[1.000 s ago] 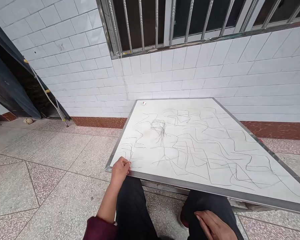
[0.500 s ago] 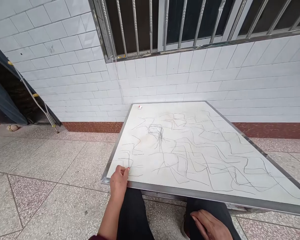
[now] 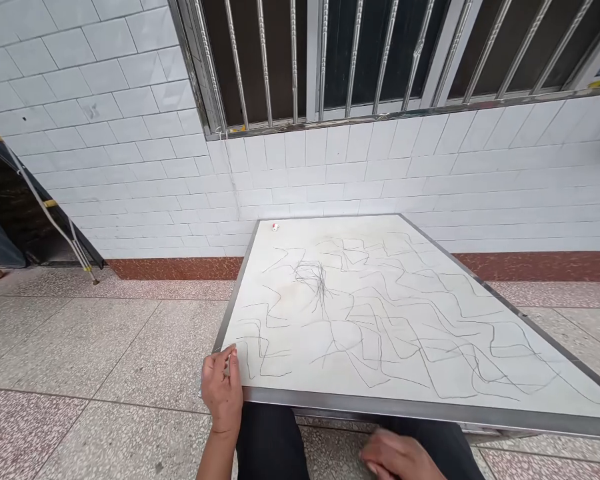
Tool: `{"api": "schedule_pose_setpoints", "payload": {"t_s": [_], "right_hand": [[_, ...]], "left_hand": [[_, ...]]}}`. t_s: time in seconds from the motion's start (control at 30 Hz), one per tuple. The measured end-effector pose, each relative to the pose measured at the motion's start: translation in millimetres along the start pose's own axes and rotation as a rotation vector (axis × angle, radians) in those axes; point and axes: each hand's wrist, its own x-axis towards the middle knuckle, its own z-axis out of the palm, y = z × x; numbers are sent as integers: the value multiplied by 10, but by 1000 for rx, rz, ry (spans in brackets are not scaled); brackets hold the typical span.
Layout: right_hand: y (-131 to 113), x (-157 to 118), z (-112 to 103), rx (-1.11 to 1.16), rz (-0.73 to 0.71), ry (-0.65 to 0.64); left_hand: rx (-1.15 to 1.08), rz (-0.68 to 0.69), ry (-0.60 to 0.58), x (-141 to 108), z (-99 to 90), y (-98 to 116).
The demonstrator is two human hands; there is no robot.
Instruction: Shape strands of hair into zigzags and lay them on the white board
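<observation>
A large white board with a grey metal frame lies in front of me, covered in thin dark wavy lines. My left hand is at its near left corner, thumb and fingers pinched together near the surface; whatever they hold is too small to make out. Below the near edge, over my dark trousers, my right hand is blurred, with its fingers curled and hard to read. A small red and white object sits at the board's far left corner. Dense scribbled lines mark the left middle part.
Behind the board stands a white tiled wall with a barred window above. A crutch-like metal stand leans by a dark doorway at the left. Speckled floor tiles surround the board.
My left hand has moved left to the board's corner, and more of the drawn lines there now show. My right hand has shifted left and is blurred. The view has tilted slightly up.
</observation>
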Motion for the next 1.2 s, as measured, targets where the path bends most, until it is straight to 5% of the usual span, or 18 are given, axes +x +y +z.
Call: {"api": "schedule_pose_setpoints", "payload": {"t_s": [0.1,0.23,0.4,0.53,0.83,1.2], "right_hand": [[140,745,-210,24,9,79],[651,1908,-304,-213,171,95],[1217,3153,17,-431,218,-74],[1499,3789,372,-529,191,-214],[1811,4179,763,-669,32,-476],[1757,4197,610,-638,-228,-479]], "left_hand": [[-33,-11,108,85,65,-153],[-45,-73,115,100,119,-230],[-18,-98,72,83,123,-235],[2,-99,55,80,124,-241],[15,-97,17,68,123,-202],[6,-113,11,63,129,-211]]}}
